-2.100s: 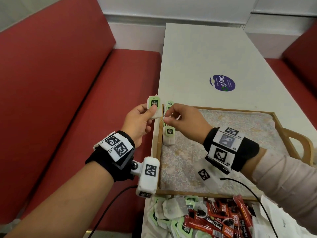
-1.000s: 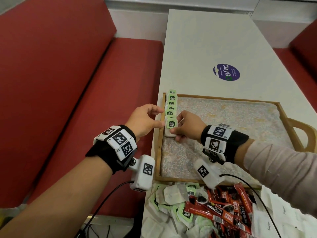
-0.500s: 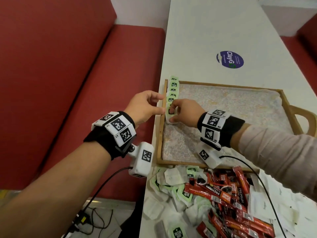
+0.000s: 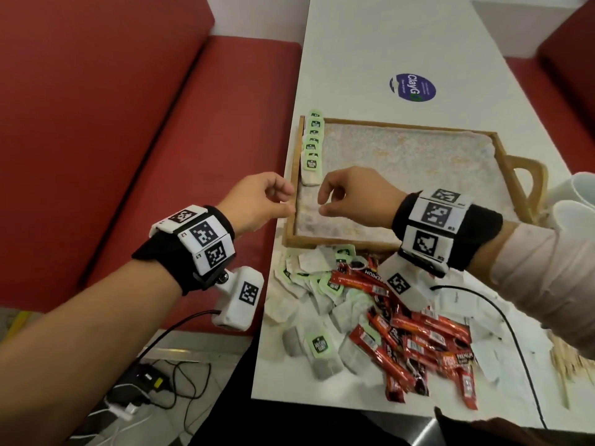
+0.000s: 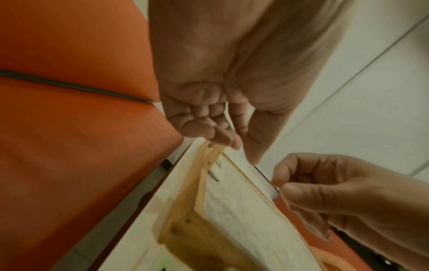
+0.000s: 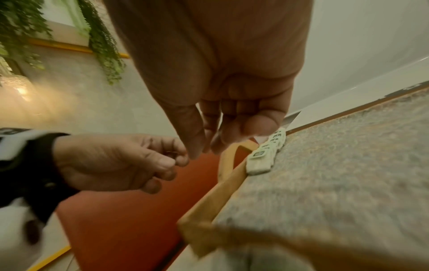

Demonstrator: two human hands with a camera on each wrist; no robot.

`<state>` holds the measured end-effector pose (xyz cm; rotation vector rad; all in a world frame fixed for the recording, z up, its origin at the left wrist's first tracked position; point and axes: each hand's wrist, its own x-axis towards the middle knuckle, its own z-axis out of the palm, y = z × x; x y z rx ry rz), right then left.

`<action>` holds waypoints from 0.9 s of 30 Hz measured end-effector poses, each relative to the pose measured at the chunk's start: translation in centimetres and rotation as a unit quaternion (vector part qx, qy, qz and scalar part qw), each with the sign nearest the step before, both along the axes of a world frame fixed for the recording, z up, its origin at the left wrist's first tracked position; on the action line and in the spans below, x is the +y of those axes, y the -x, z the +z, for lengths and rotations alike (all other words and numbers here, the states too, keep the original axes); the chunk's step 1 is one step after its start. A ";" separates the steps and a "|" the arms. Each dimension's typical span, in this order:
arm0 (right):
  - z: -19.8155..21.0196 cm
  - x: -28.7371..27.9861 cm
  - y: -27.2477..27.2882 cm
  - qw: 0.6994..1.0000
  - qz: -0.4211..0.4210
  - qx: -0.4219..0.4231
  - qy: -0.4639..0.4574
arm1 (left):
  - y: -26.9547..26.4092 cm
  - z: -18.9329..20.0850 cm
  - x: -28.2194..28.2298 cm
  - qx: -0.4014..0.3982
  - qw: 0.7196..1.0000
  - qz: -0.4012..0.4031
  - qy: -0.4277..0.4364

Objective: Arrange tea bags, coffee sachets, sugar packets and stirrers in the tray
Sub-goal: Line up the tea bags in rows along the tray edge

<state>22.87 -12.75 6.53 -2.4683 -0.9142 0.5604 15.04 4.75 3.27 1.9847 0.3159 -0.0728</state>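
A wooden tray [image 4: 409, 126] with a patterned liner lies on the white table. A row of green-labelled tea bags [image 4: 311, 149] overlaps along its left inner wall, and the nearest one [image 4: 310, 170] lies flat. My right hand [image 4: 322, 201] hovers just near of that bag, fingers loosely curled, holding nothing. My left hand [image 4: 289, 199] hangs outside the tray's left wall, also empty and loosely curled. The right wrist view shows the tea bag row [image 6: 262, 157] beyond my right hand [image 6: 204, 148]. In the left wrist view, my left hand [image 5: 241, 148] is above the tray's corner.
Near of the tray lies a pile of loose tea bags [image 4: 317, 344], red coffee sachets [image 4: 415, 333] and white sugar packets [image 4: 489, 365]. Wooden stirrers [image 4: 570, 358] lie at the far right. White cups [image 4: 576, 201] stand beside the tray's handle. A red bench [image 4: 193, 156] runs along the left.
The tea bag from my left hand went into the row. My right hand has let go of it and drawn back toward me. Both hands are now empty.
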 end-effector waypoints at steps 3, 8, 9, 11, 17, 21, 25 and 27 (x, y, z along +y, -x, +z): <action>-0.5 -0.7 2.5 0.999 0.028 -0.013 0.030 | 0.9 -0.5 -0.8 0.026 0.998 -0.046 -0.025; -2.2 -0.7 5.4 0.993 0.064 -0.020 0.092 | 1.6 -1.5 -1.7 0.054 0.993 -0.082 -0.058; -2.6 -0.6 5.9 0.992 0.071 -0.026 0.098 | 1.8 -1.6 -1.8 0.057 0.993 -0.083 -0.063; -3.1 -0.2 6.7 0.989 0.085 -0.050 0.110 | 2.0 -1.6 -1.9 0.061 0.992 -0.085 -0.075; -3.5 0.7 7.8 0.971 0.105 -0.129 0.174 | 3.0 -2.0 -1.8 0.079 0.986 -0.100 -0.112; -4.0 0.8 7.8 0.965 0.098 -0.151 0.192 | 3.5 -2.4 -1.7 0.084 0.987 -0.098 -0.100; -3.9 0.1 7.3 0.967 0.091 -0.159 0.175 | 3.8 -2.6 -1.6 0.078 0.988 -0.096 -0.088; -3.5 -0.4 6.8 0.975 0.069 -0.150 0.148 | 3.8 -2.5 -1.6 0.071 0.991 -0.091 -0.072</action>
